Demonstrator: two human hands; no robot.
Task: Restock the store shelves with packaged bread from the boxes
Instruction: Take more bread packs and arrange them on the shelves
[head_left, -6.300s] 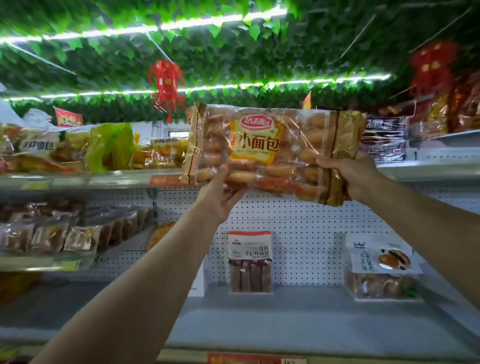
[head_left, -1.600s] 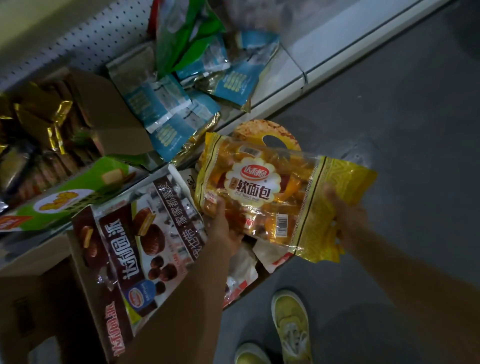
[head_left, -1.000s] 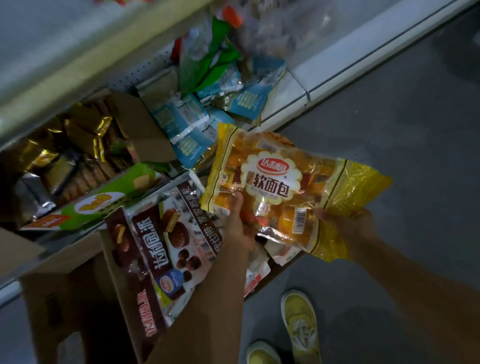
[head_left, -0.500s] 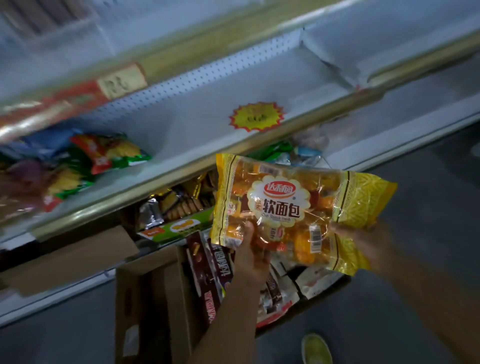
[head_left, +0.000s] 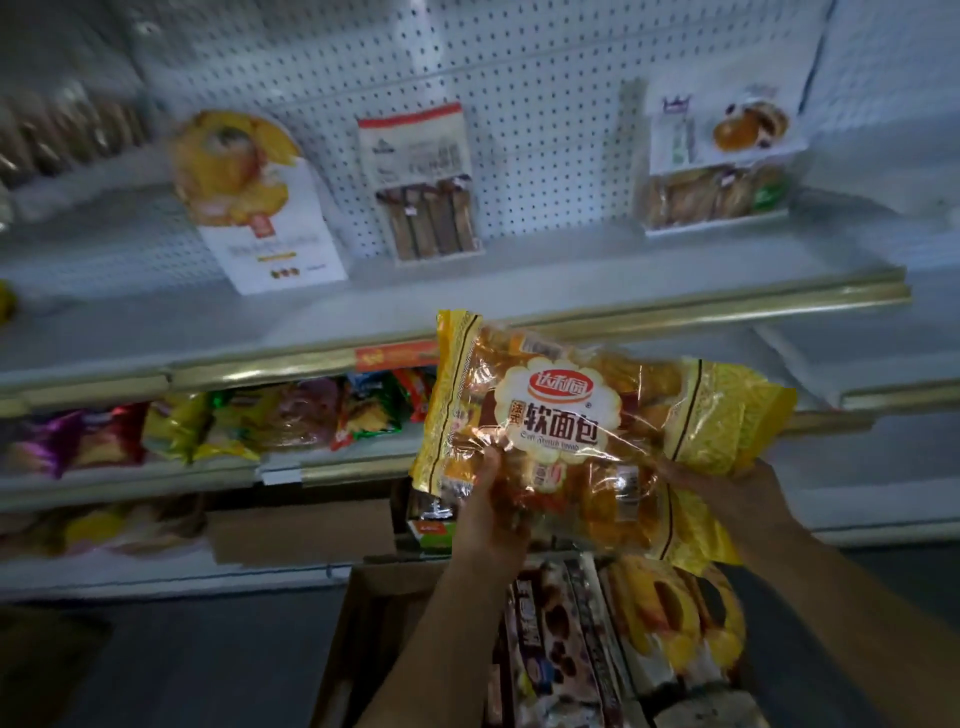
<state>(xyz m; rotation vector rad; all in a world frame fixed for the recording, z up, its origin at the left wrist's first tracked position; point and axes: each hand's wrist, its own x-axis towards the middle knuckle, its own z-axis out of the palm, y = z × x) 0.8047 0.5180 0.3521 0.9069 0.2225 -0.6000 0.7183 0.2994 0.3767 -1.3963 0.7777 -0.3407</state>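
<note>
grey shelf — three packs

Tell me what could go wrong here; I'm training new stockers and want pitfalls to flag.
1. The bread bag is held only by its lower edge: left hand and right hand pinch thin film, so it may slip or sag.
2. Three packs lean against the pegboard on the shelf; sliding the bag in could topple the middle pack.
3. The open box sits at the feet, a trip hazard.

Both hands hold a yellow bread bag level before the shelf, the left hand gripping its lower left edge, the right hand its right end, above an open box of packs.
</note>
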